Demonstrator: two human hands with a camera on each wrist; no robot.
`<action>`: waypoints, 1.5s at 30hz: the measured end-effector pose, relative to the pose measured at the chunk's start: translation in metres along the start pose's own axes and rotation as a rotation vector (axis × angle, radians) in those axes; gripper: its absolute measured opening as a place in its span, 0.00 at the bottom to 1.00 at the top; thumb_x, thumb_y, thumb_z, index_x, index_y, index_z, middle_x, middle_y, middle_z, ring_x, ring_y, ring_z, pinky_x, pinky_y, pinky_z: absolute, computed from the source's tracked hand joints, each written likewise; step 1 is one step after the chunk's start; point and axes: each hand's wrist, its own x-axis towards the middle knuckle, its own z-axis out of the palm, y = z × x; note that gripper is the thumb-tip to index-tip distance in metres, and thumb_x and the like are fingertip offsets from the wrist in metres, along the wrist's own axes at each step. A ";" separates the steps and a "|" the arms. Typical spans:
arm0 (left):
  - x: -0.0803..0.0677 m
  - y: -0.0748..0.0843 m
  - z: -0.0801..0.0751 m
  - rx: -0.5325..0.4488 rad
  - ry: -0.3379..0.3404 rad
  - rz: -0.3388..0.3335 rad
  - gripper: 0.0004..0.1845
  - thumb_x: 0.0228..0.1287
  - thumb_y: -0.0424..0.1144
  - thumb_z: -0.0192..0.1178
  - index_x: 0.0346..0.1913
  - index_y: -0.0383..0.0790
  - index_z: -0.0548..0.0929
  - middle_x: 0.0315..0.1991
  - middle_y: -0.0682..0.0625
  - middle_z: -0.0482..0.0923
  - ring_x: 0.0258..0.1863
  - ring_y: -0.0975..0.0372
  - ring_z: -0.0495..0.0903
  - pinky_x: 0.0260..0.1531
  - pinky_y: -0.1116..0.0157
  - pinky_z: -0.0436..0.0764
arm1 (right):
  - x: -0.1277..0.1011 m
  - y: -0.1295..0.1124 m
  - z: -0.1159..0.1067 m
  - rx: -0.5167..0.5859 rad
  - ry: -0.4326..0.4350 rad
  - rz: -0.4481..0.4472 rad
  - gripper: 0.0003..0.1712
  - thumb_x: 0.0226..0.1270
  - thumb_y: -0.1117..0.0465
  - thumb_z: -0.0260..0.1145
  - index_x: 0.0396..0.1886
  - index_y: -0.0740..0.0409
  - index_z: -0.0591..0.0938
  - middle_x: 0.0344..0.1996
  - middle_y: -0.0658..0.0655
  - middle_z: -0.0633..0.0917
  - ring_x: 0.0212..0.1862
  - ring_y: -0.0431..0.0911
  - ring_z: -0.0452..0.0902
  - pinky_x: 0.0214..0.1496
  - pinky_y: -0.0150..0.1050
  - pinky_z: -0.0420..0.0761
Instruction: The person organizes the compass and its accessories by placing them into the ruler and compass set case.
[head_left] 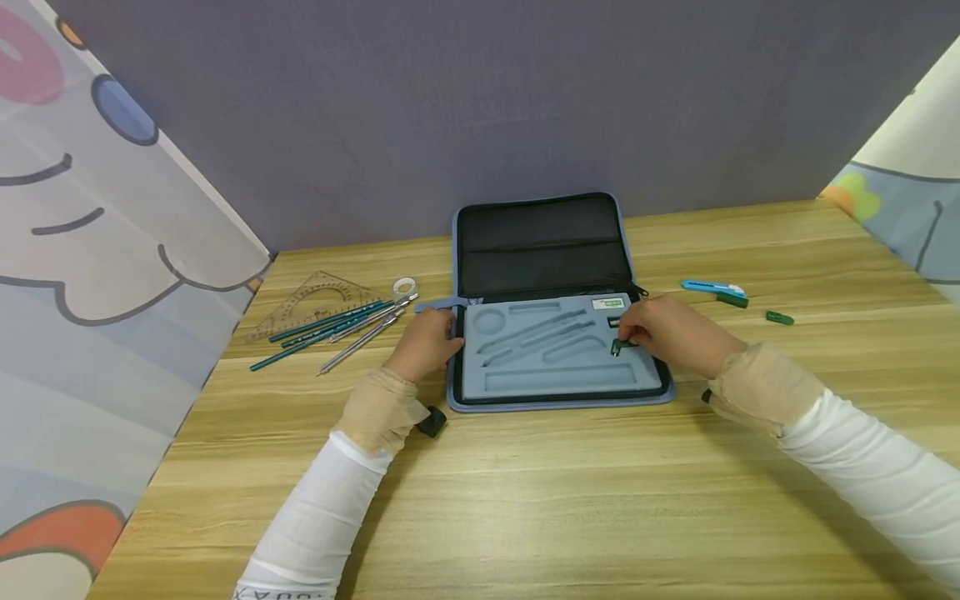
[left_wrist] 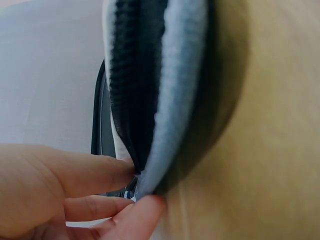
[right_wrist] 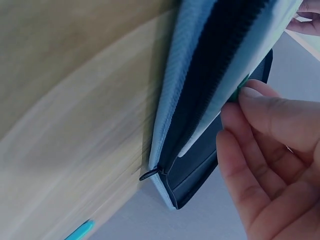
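An open zippered case (head_left: 561, 407) with a blue edge lies on the table, its black-lined lid (head_left: 543, 242) tilted up at the back. Inside is a light-blue tray (head_left: 525, 358) with shaped recesses. At the case's left edge, my left hand (head_left: 426, 343) pinches the rim, thumb on the inner side, as the left wrist view shows. My right hand (head_left: 667, 332) is over the tray's right side, with thumb and finger pinching a small dark-green piece (right_wrist: 239, 92) at a recess. The fingers partly cover this piece, and its exact kind cannot be made out.
Left of the case lie a clear set square (head_left: 288, 315), several green pencils (head_left: 300, 353), silver compasses (head_left: 358, 345) and a white tape roll (head_left: 404, 287). To the right are a blue utility knife (head_left: 708, 287), a green block (head_left: 732, 299) and a small green piece (head_left: 779, 317). A grey partition (head_left: 450, 125) stands behind.
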 end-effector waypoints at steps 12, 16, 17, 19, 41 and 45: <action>0.000 0.000 0.000 0.008 -0.002 0.003 0.12 0.63 0.35 0.61 0.44 0.28 0.78 0.19 0.46 0.73 0.09 0.63 0.76 0.21 0.68 0.77 | 0.000 0.002 0.002 0.009 -0.012 0.009 0.11 0.53 0.78 0.66 0.28 0.59 0.84 0.31 0.56 0.85 0.36 0.50 0.81 0.37 0.44 0.80; 0.000 0.000 0.000 0.008 -0.003 0.000 0.12 0.63 0.35 0.61 0.44 0.28 0.79 0.17 0.46 0.74 0.09 0.63 0.76 0.22 0.68 0.76 | -0.002 0.006 0.003 0.034 -0.008 0.021 0.11 0.53 0.78 0.67 0.29 0.59 0.84 0.31 0.54 0.84 0.35 0.47 0.80 0.36 0.42 0.80; 0.000 0.000 0.000 0.008 -0.003 -0.001 0.12 0.63 0.35 0.61 0.44 0.28 0.79 0.17 0.46 0.74 0.09 0.63 0.76 0.22 0.68 0.76 | -0.002 0.007 0.003 0.043 -0.008 0.022 0.10 0.52 0.77 0.67 0.29 0.59 0.84 0.30 0.53 0.84 0.35 0.47 0.80 0.36 0.42 0.80; 0.001 0.000 0.001 0.009 -0.001 -0.002 0.11 0.63 0.35 0.61 0.43 0.28 0.79 0.16 0.46 0.74 0.09 0.63 0.76 0.22 0.68 0.76 | -0.003 0.009 0.002 0.053 -0.009 0.029 0.10 0.52 0.77 0.68 0.30 0.59 0.84 0.30 0.52 0.84 0.34 0.46 0.80 0.35 0.41 0.80; 0.000 0.000 0.000 -0.005 0.008 0.004 0.13 0.62 0.34 0.61 0.45 0.27 0.78 0.19 0.46 0.73 0.09 0.63 0.76 0.21 0.68 0.76 | -0.024 0.077 -0.020 0.013 -0.001 0.182 0.02 0.55 0.73 0.67 0.29 0.66 0.83 0.26 0.56 0.84 0.31 0.48 0.80 0.33 0.42 0.80; 0.001 0.001 0.000 0.003 0.011 0.002 0.10 0.62 0.34 0.61 0.41 0.29 0.79 0.20 0.46 0.73 0.09 0.64 0.76 0.23 0.68 0.76 | -0.027 0.090 -0.024 0.016 -0.028 0.230 0.01 0.57 0.71 0.67 0.28 0.66 0.82 0.26 0.56 0.84 0.31 0.49 0.80 0.34 0.44 0.79</action>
